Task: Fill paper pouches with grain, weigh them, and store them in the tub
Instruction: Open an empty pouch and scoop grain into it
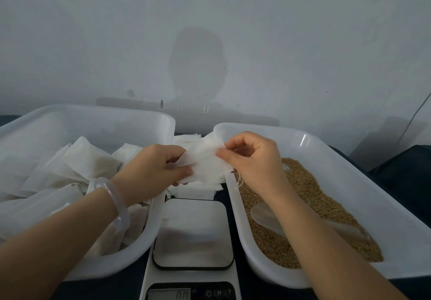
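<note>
Two hands, left (151, 171), right (253, 159), pinch thin crinkled pouch (207, 163) (fibrous paper).

A bare pale grey wall (303, 43) carries a soft rounded shadow (198, 61); a thin grey cable (417, 113) hangs at right.

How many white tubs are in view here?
2. The left tub holds paper pouches; the right tub holds grain and a scoop. The scale sits between them. No others show, though some may lie outside the frame.
</note>
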Demonstrator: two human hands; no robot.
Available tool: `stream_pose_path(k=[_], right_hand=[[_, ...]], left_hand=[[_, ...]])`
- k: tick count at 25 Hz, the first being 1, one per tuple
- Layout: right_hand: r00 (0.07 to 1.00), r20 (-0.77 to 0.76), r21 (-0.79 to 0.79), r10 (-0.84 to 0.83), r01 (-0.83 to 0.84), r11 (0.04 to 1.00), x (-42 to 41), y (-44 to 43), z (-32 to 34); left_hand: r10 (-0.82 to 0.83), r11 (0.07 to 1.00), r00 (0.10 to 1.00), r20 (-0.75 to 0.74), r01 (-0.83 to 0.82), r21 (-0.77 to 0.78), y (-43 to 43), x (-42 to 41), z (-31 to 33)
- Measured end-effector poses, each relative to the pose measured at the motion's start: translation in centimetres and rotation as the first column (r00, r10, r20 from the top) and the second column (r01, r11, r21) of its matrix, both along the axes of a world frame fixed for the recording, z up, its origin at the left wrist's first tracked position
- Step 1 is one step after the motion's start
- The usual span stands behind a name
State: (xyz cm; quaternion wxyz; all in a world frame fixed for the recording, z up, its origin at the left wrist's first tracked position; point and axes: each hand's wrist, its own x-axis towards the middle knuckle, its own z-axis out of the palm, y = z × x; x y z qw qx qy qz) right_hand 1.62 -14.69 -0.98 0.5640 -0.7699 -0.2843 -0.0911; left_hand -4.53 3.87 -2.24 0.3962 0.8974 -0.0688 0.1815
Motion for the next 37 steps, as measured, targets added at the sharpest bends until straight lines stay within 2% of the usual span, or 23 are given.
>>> stream_pose_path(k=[2,6,10,14,18,23,25,27,32,34,37], right_hand=[[0.999,-0.051,-0.051,-0.006,0.003,0.999,0.1,-0.2,0.1],[0.981,-0.137,-0.097,0.14,-0.154,0.983,-0.1,-0.3,0.3],[0.973,-0.155,0.009,0.173,-0.173,0.985,0.0,-0.6,0.6],[0.949,-0.158,-0.012,0.274,-0.279,0.96,-0.2,-0.6,0.6],[0.943,-0.19,-0.054,0.272,-0.286,0.957,-0.4,-0.6,0.8],[0.86,-0.21,-0.191,0.465,-0.502,0.843,-1.0,-1.1,1.1],[0.881,-0.168,-0.228,0.442,-0.471,0.852,-0.9,-1.1,0.8],[0.93,-0.069,-0.248,0.361,-0.367,0.897,-0.8,-0.8,0.7],[0.966,0.094,-0.14,0.239,-0.225,0.964,-0.9,-0.7,0.9],[0.968,0.213,-0.133,0.132,-0.105,0.985,-1.0,-0.8,1.0],[0.942,0.32,-0.062,0.098,-0.082,0.995,-1.1,-0.7,0.9]], left_hand=[[0.004,1.0,1.0,-0.018,-0.005,-0.011,0.2,0.0,0.0],[-0.041,0.999,0.998,-0.055,0.041,-0.005,0.4,0.2,-0.2],[-0.118,0.993,0.992,-0.043,0.117,-0.016,0.1,-0.3,0.0],[-0.152,0.969,0.987,-0.059,0.137,-0.203,0.2,-0.4,0.2],[-0.158,0.922,0.983,-0.094,0.113,-0.371,0.2,-0.3,0.2],[-0.208,0.854,0.971,-0.12,0.121,-0.505,0.0,-0.6,0.6],[-0.249,0.821,0.96,-0.131,0.137,-0.554,-0.1,-0.8,0.9],[-0.289,0.82,0.943,-0.165,0.155,-0.551,-0.3,-1.1,1.1],[-0.321,0.889,0.922,-0.217,0.214,-0.405,-0.1,-0.8,0.7],[-0.311,0.907,0.922,-0.231,0.216,-0.361,0.0,-0.5,0.5],[-0.349,0.913,0.892,-0.287,0.255,-0.32,-0.2,-0.6,0.7]])
